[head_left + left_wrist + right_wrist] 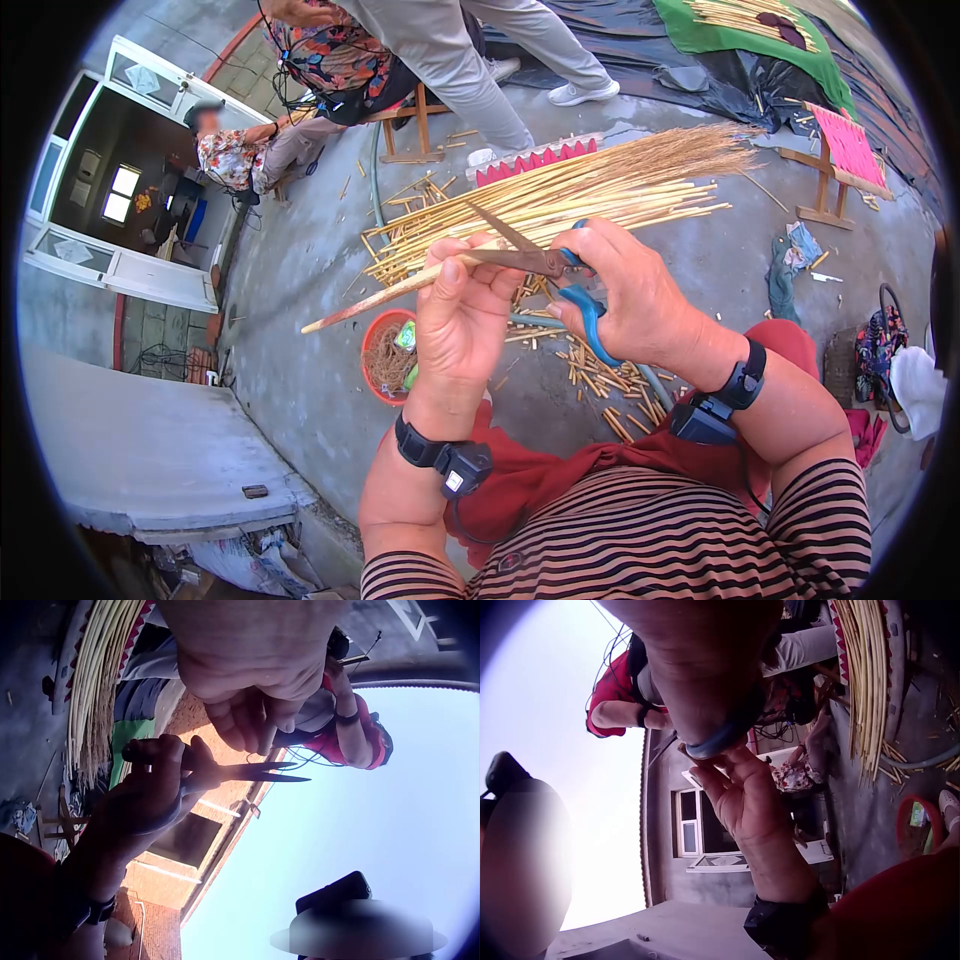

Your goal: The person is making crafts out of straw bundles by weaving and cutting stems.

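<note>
In the head view my left hand (pixel 465 310) pinches a pale, reddish-streaked stalk (pixel 385 297) between thumb and fingers. My right hand (pixel 640 295) grips the blue handles of rusty scissors (pixel 535 258), whose blades are parted, one lying along the stalk's upper end by my left fingertips. The left wrist view shows the scissors (pixel 262 772) in my right hand (pixel 142 795), below my left hand (pixel 255 667). In the right wrist view my left palm (pixel 746 802) faces up beside the blue handle (pixel 720 742); the stalk is hard to make out there.
A bundle of long stalks (pixel 480 215) with brushy ends lies on the concrete beyond my hands. Short cut pieces (pixel 590 375) are scattered below, near an orange-red basin (pixel 372 380). Wooden stands (pixel 828 175), a hose, a standing person (pixel 440 60) and a seated person (pixel 250 155) are farther off.
</note>
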`<state>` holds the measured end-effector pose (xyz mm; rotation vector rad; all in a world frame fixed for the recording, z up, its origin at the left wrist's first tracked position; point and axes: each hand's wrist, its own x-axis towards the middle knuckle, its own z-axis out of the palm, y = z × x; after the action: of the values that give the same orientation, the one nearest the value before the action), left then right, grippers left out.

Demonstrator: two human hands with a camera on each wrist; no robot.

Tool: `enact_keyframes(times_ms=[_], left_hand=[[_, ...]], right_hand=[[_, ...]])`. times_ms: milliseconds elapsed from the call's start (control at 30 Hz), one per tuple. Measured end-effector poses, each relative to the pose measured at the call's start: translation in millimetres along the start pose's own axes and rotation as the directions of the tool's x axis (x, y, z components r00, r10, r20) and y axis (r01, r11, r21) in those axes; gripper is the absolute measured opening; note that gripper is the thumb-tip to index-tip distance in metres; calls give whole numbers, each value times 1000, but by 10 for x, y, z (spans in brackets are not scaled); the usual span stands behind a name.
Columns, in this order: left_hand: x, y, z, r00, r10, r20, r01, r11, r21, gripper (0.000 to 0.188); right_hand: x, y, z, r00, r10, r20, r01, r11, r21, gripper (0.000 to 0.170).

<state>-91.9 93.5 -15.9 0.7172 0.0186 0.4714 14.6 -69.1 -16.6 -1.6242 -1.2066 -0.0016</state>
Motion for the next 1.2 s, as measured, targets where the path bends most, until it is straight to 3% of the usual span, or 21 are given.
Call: enact_keyframes(times_ms=[100, 300, 367, 567, 767, 1200], left_hand=[[-7, -15, 31, 999, 26, 35, -25, 999, -24, 19], [1, -22, 33, 994, 18, 107, -13, 999, -45, 17], [-2, -34, 45, 993, 7, 118, 0, 998, -56, 17], [-23, -88, 84, 995, -83, 56, 88, 992, -95, 17], [-15, -112, 45, 984, -137, 114, 156, 971, -180, 17], [-89, -85, 5, 990, -128, 52, 135, 976, -173, 17]], right_hand=[[-11, 11, -40, 1000, -22, -18, 20, 993, -113, 49], [-58, 43, -63, 999, -41, -24, 38, 995, -91, 48], [-70, 36, -96, 999, -5, 39, 8, 996, -89, 46], [-102, 31, -85, 998, 5, 66, -3, 999, -41, 43], [-119, 91, -79, 997, -41, 61, 47, 994, -98, 43], [-101, 192, -35, 989, -141, 52, 149, 965, -214, 37]])
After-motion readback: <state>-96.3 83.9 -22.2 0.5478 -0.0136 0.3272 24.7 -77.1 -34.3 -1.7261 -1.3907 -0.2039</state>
